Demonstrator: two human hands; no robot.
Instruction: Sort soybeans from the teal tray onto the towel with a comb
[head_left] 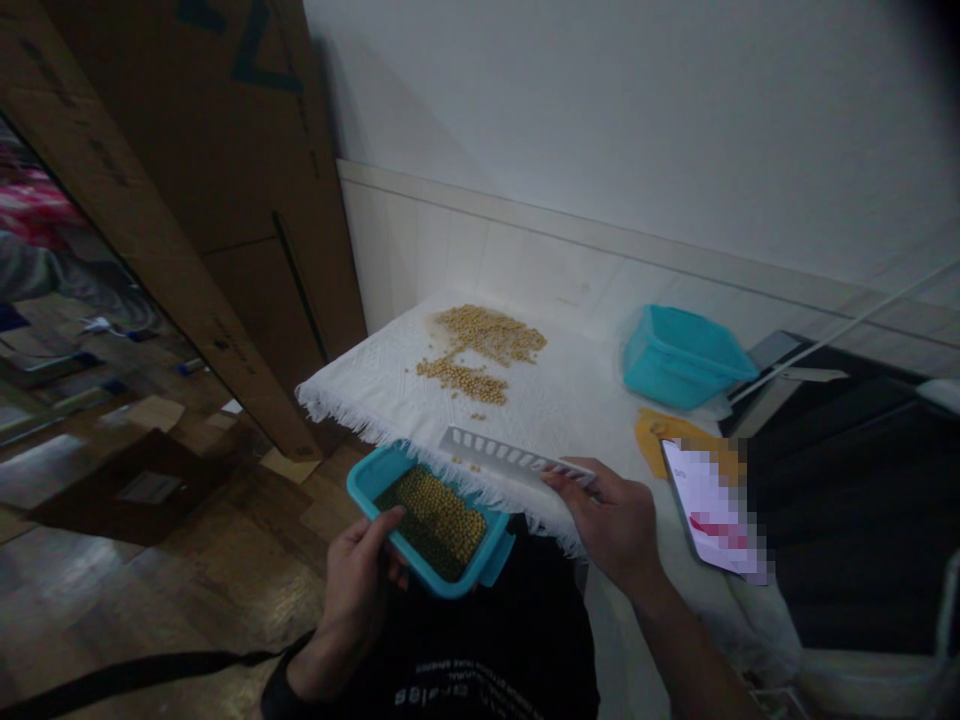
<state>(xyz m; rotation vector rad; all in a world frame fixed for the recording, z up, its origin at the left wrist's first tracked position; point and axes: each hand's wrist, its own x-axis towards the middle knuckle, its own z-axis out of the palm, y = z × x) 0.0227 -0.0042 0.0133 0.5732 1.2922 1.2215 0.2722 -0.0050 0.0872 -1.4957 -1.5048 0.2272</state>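
Note:
My left hand (355, 572) grips the near left rim of a blue plastic container (444, 584), thumb over the edge. Yellow beans (439, 505) that look like soybeans lie inside it, with smaller dark green grains beside them. The container is held just below the table's fringed front edge. My right hand (621, 515) is closed on the right end of a light grey slotted plastic strip (491, 456), which lies along that edge. A few beans sit at the strip's near side. Farther back, loose soybeans (491, 333) are spread in two patches on the white cloth (375, 370).
A second blue container (679, 360) stands at the right by the wall. In front of it lie a yellow-orange item (651, 440) and a phone (709, 510) with a lit screen. Tall cardboard (255, 200) rises at the left, above a wooden floor (247, 570).

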